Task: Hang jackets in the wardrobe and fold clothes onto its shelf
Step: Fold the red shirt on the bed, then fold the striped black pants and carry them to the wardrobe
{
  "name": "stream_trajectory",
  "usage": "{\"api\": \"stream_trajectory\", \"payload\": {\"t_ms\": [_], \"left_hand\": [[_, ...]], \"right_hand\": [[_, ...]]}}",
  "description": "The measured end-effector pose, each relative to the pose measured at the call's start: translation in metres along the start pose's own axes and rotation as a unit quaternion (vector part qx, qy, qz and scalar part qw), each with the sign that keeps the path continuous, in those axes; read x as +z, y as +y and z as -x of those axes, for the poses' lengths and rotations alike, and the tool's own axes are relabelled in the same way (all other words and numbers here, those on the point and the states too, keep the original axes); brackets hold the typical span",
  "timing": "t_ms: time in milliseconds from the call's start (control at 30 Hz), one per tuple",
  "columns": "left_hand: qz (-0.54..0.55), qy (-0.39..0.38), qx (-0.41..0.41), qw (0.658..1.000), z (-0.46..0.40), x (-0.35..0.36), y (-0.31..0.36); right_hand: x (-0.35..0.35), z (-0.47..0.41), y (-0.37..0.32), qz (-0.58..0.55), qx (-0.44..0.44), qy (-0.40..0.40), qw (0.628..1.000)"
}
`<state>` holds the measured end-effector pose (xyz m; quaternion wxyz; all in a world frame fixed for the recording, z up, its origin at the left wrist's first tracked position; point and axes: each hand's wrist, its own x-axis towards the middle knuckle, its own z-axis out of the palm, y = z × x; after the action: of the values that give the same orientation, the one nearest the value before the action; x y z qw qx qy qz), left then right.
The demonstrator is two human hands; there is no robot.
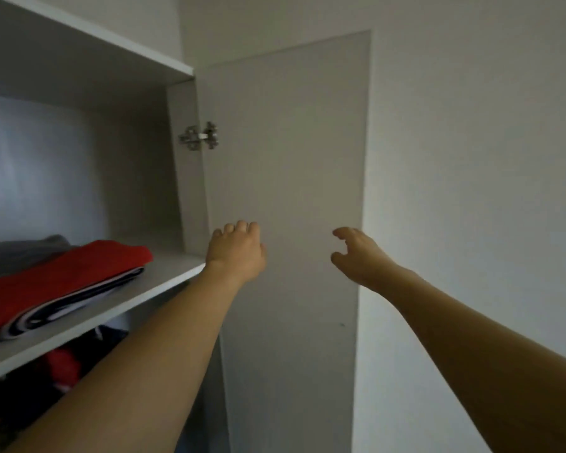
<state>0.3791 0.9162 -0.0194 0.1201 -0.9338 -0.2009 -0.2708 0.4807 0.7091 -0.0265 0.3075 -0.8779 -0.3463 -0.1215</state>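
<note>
The white wardrobe stands open, its door (288, 152) swung out to the right. A folded red garment (62, 279) lies on the shelf (138, 299) at the left, over a striped one and beside a grey one (23, 253). Below the shelf hang dark and red clothes (62, 367). My left hand (237, 248) reaches up in front of the door's inner face near the hinge side, fingers loosely curled, holding nothing. My right hand (356, 253) is raised near the door's outer edge, fingers and thumb apart, holding nothing.
A metal hinge (199, 136) joins the door to the wardrobe side panel. An upper shelf board (111, 37) runs across the top left. A plain white wall (471, 158) fills the right side behind the door.
</note>
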Motion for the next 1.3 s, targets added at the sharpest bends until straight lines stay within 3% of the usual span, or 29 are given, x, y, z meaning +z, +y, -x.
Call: {"api": "stream_trajectory", "payload": {"t_ms": [433,800,1033,1300], "left_hand": [[0.104,-0.007,0.222,0.97,0.094,-0.084,0.436],[0.196,-0.05,0.4,0.894,0.2,-0.128,0.777],[0.227,-0.051,0.453,0.861,0.282,-0.179,0.959],[0.218,-0.073,0.451,0.862,0.37,-0.245,1.133]], "right_hand": [[-0.247,0.275,0.28,0.113,0.192,0.075,0.972],[-0.394,0.482,0.461,0.19,0.354,0.082,0.912],[-0.509,0.636,0.565,0.222,0.435,0.102,0.867],[-0.626,0.768,0.683,0.179,0.453,0.078,0.87]]}}
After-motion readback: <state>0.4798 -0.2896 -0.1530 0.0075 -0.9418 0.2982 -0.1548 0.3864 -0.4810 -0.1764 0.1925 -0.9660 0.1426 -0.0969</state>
